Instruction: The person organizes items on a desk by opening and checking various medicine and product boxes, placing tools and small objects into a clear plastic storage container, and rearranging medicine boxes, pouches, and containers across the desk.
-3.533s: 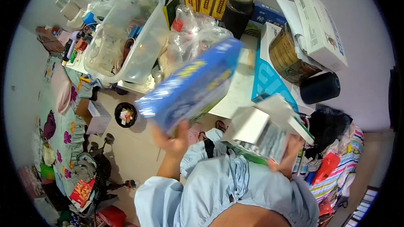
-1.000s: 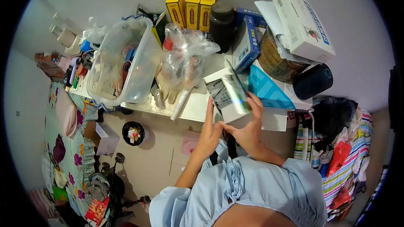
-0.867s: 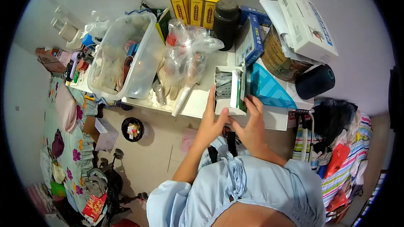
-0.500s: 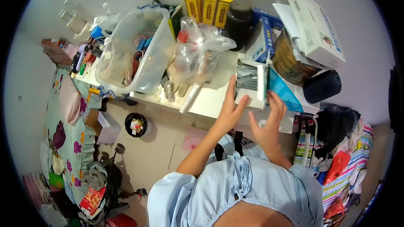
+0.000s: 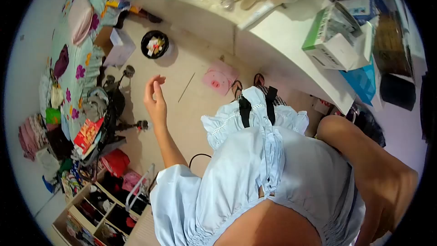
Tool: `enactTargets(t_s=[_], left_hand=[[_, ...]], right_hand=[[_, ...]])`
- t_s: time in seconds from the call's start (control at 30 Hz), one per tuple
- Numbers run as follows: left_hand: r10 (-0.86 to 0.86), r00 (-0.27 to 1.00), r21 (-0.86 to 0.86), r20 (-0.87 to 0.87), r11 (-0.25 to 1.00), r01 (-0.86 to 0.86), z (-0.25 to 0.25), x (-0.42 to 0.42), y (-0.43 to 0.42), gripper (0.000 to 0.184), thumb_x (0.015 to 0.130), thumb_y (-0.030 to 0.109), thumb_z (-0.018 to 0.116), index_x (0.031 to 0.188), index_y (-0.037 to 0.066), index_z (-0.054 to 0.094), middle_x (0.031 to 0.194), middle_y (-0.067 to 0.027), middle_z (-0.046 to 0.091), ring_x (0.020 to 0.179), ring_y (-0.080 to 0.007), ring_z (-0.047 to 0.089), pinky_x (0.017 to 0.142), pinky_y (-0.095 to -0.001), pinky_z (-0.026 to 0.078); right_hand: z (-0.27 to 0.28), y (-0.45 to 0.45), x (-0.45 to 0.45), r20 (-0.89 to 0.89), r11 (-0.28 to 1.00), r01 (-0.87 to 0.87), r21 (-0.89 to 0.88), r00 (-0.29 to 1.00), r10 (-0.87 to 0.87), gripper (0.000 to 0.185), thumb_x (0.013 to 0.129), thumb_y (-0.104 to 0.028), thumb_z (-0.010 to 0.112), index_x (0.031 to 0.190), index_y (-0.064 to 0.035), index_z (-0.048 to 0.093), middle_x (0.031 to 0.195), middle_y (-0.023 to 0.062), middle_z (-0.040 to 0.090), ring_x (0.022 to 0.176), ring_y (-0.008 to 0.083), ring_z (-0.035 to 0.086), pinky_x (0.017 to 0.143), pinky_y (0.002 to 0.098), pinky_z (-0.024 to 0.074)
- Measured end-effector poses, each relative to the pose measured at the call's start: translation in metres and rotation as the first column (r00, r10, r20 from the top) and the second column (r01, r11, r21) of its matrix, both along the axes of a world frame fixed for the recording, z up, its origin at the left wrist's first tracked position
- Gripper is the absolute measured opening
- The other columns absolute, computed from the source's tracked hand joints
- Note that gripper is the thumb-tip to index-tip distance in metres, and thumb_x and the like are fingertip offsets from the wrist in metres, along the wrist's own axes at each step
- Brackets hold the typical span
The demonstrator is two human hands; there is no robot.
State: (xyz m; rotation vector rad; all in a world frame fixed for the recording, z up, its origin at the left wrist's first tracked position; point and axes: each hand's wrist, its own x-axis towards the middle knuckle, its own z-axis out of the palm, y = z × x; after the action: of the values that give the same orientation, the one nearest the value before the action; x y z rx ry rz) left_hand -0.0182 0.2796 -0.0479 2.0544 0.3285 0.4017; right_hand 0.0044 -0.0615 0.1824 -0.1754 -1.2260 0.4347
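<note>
My left hand [image 5: 156, 98] hangs in the air over the floor, left of my body, with nothing in it. Its fingers are loosely bent and the thumb stands apart from them. On the right side, my bent arm fills the edge of the view; my right hand [image 5: 384, 209] is low there, folded back near the sleeve, and its fingers cannot be made out. A green and white carton [image 5: 325, 52] stands on the white desk [image 5: 291, 32] with its top flaps up. Something grey in clear plastic shows inside. Neither hand touches the carton.
Beside the carton lies a blue triangular piece [image 5: 362, 79], near a dark cylinder [image 5: 397, 92]. A black-lined bin [image 5: 154, 44], a pink pig mat [image 5: 220, 78] and an opened cardboard box [image 5: 119, 48] are on the floor. At lower left is a compartmented drawer [image 5: 93, 182] of clothes.
Both hands have come away from the carton, which stays on the desk. My left hand has moved left and down, my right arm has drawn back, and the view has turned downward.
</note>
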Motion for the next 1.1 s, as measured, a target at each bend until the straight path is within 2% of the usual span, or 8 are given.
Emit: enactTargets(t_s=[0.07,0.2,0.43,0.47,0.67,0.83,1.0,1.1], left_hand=[[0.105,0.987,0.146,-0.121,0.986,-0.087,-0.027,-0.036,0.018,0.029,0.091,0.022,0.040,0.100,-0.001,0.056,0.088,-0.0095,0.062,0.082,-0.0174,0.059,0.072,-0.0292,0.044],[0.054,0.940,0.139,-0.337,0.990,-0.007,-0.048,-0.057,0.010,0.022,0.087,0.016,0.047,0.096,-0.002,0.056,0.088,-0.0146,0.062,0.082,-0.0226,0.060,0.071,-0.0310,0.045],[-0.118,0.883,0.166,-0.454,0.963,0.214,-0.063,-0.076,-0.027,0.022,0.083,0.015,0.049,0.095,-0.001,0.057,0.090,-0.0177,0.060,0.083,-0.0328,0.057,0.071,-0.0365,0.045],[-0.063,0.901,0.180,-0.430,0.971,0.154,-0.066,-0.083,-0.031,0.022,0.083,0.015,0.049,0.095,-0.001,0.057,0.090,-0.0177,0.060,0.083,-0.0328,0.057,0.071,-0.0365,0.045],[-0.164,0.847,-0.005,-0.506,0.982,0.188,-0.102,-0.137,-0.041,0.027,0.082,0.018,0.051,0.103,0.000,0.054,0.095,-0.0175,0.059,0.086,-0.0304,0.058,0.076,-0.0354,0.045],[-0.050,0.754,0.055,-0.655,0.992,0.114,-0.165,-0.230,-0.023,0.031,0.082,0.023,0.048,0.108,0.005,0.052,0.103,-0.0156,0.057,0.095,-0.0296,0.054,0.079,-0.0449,0.040],[0.072,0.341,0.104,-0.937,0.991,0.079,-0.196,-0.327,-0.036,0.033,0.082,0.026,0.048,0.107,0.004,0.051,0.102,-0.0167,0.057,0.094,-0.0323,0.054,0.080,-0.0426,0.042],[0.091,0.379,0.083,-0.921,0.996,-0.038,-0.225,-0.373,-0.051,0.031,0.083,0.027,0.048,0.105,0.006,0.051,0.098,-0.0163,0.058,0.092,-0.0319,0.055,0.077,-0.0452,0.041]], right_hand=[[0.017,0.017,-0.033,-0.570,0.875,0.294,-0.383,0.671,-0.475,0.042,0.086,-0.033,0.035,0.050,-0.0109,0.037,0.057,0.0017,0.043,0.049,0.0145,0.048,0.041,0.0230,0.0410],[-0.013,0.053,0.006,-0.179,0.962,0.244,0.122,0.959,-0.221,0.031,0.082,-0.027,0.045,0.055,-0.0115,0.042,0.057,0.0003,0.045,0.046,0.0115,0.046,0.039,0.0224,0.0379],[-0.059,0.057,0.049,0.080,0.957,-0.186,0.221,0.982,0.173,0.025,0.079,-0.024,0.056,0.057,-0.0137,0.056,0.052,-0.0003,0.052,0.044,0.0142,0.050,0.051,0.0317,0.0424],[-0.086,0.045,0.046,-0.239,0.953,-0.031,-0.300,0.970,-0.044,0.040,0.085,-0.030,0.046,0.049,-0.0135,0.043,0.052,0.0033,0.049,0.038,0.0135,0.037,0.058,0.0370,0.0350],[-0.167,0.045,0.014,-0.302,0.807,0.162,-0.568,0.871,-0.387,0.049,0.088,-0.036,0.032,0.044,-0.0143,0.033,0.033,-0.0014,0.030,0.032,0.0117,0.026,0.068,0.0370,0.0278],[-0.182,0.066,-0.014,-0.355,0.777,0.080,-0.624,0.857,-0.373,0.049,0.088,-0.035,0.033,0.043,-0.0138,0.032,0.033,-0.0011,0.028,0.032,0.0120,0.022,0.064,0.0352,0.0263],[-0.208,0.092,-0.022,-0.360,0.824,-0.094,-0.558,0.922,-0.139,0.046,0.088,-0.036,0.031,0.049,-0.0121,0.035,0.037,-0.0002,0.033,0.036,0.0124,0.025,0.060,0.0336,0.0289],[-0.208,0.102,-0.034,-0.396,0.812,-0.152,-0.563,0.912,-0.104,0.047,0.088,-0.036,0.030,0.049,-0.0123,0.036,0.037,-0.0003,0.033,0.036,0.0126,0.023,0.058,0.0331,0.0286]])
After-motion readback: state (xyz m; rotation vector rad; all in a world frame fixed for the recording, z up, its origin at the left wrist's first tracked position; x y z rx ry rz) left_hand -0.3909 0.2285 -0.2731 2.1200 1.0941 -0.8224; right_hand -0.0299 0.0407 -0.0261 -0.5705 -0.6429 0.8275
